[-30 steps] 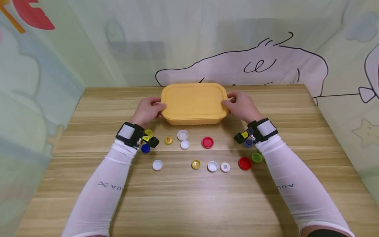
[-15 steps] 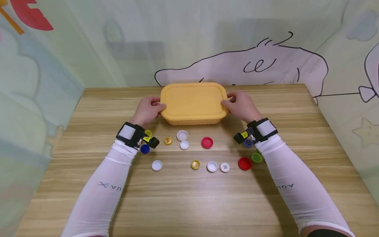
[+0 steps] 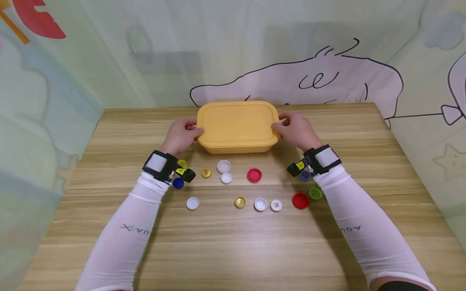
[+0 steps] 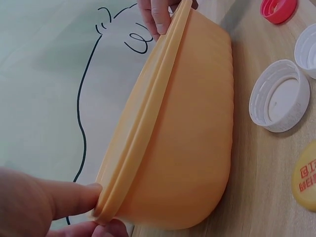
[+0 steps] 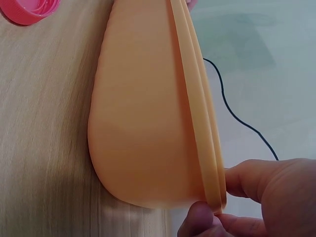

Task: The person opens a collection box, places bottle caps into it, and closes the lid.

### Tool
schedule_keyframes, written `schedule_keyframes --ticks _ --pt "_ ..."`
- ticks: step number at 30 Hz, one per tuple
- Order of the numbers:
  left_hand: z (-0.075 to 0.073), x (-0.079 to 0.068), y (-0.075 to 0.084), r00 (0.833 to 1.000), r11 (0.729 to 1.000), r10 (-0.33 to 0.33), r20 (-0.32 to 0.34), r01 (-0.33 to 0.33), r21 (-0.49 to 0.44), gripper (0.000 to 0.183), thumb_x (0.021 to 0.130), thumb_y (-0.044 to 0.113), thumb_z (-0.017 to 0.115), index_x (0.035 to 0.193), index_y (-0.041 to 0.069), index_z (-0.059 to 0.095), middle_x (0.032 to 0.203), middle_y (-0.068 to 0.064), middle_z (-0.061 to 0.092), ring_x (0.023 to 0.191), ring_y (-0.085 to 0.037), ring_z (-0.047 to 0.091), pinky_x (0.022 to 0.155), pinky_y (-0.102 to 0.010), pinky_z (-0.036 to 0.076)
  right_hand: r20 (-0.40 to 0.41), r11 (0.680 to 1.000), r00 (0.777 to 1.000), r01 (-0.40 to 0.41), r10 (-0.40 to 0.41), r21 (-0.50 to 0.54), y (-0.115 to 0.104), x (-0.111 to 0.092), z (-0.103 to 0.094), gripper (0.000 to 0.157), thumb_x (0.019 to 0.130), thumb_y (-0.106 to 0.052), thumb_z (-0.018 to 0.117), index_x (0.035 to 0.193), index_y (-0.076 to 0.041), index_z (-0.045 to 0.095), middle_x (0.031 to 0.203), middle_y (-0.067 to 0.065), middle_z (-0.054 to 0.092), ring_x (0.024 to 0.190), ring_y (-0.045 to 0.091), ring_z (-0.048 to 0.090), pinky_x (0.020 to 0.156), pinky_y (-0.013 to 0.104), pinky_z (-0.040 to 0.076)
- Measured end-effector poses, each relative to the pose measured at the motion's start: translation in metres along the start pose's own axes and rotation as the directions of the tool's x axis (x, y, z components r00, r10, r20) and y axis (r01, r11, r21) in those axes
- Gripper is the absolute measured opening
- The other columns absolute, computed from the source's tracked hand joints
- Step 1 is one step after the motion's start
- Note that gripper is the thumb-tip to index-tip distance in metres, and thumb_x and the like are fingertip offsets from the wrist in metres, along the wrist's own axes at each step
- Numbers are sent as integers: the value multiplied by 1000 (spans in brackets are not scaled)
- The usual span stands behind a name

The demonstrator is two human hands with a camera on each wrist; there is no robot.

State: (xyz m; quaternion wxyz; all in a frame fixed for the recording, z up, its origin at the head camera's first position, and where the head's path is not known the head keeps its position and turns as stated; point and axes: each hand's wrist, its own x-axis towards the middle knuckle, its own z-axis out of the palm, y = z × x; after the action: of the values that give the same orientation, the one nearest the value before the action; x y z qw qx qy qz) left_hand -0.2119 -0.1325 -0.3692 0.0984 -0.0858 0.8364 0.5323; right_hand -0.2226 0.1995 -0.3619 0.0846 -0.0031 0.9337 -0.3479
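A yellow-orange plastic box [image 3: 240, 150] with a flat lid [image 3: 238, 123] on top stands at the back of the table. My left hand [image 3: 182, 135] pinches the lid's rim at its left end, thumb above and fingers below. At the opposite end my right hand [image 3: 296, 130] grips the rim the same way. The left wrist view shows the lid rim [image 4: 143, 118] between thumb and fingers, over the box wall [image 4: 192, 118]. In the right wrist view, thumb and fingertips meet at the rim's corner [image 5: 215, 192]. What lies inside the box is hidden.
Loose bottle caps lie in front of the box: a pink-red cap [image 3: 254, 175], a red cap [image 3: 301, 200], a green cap [image 3: 315, 193], a blue cap [image 3: 178, 183], a large white cap [image 3: 223, 166] and several others. A printed curtain [image 3: 233, 52] hangs behind the table.
Both hands keep their hold at the two ends of the lid. The box and the caps stay in place; only the head view shifts very slightly.
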Motion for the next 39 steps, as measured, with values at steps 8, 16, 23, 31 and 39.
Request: schedule_keyframes --ticks 8,16,23,31,39 --pt "-1 -3 1 1000 999 10 -7 -10 35 46 98 21 63 139 2 53 112 -14 53 93 -26 56 85 -40 51 -2 1000 1000 11 -11 -14 -2 -1 -1 54 99 -36 59 142 -5 50 106 13 60 86 26 59 69 33 49" --pt "-1 -5 3 1000 997 28 -9 -27 74 46 99 23 62 140 3 53 113 -13 54 95 -25 54 78 -32 50 0 1000 1000 11 -11 -11 -5 -4 -3 54 99 -37 59 142 -5 51 106 13 60 86 26 59 69 33 49" --pt "-3 -7 8 999 994 26 -25 -24 107 48 99 26 61 141 4 53 113 -12 53 96 -25 54 76 -30 47 -2 1000 1000 22 -22 -6 -7 -5 -5 54 99 -37 58 143 -5 50 106 13 60 86 26 60 69 33 50" --pt "-4 -12 17 997 989 75 -24 -71 128 49 99 30 61 142 7 54 113 -10 54 95 -25 54 75 -30 46 -41 997 999 37 -34 65 -4 -6 -14 58 98 -41 58 144 -6 49 108 13 61 88 25 60 70 33 49" --pt "-1 -22 31 989 989 146 6 -147 37 46 99 25 62 141 9 56 110 -9 53 90 -24 55 73 -28 50 -51 860 999 20 7 510 -2 -9 -33 61 97 -32 64 146 -1 43 111 11 66 85 15 66 71 24 53"
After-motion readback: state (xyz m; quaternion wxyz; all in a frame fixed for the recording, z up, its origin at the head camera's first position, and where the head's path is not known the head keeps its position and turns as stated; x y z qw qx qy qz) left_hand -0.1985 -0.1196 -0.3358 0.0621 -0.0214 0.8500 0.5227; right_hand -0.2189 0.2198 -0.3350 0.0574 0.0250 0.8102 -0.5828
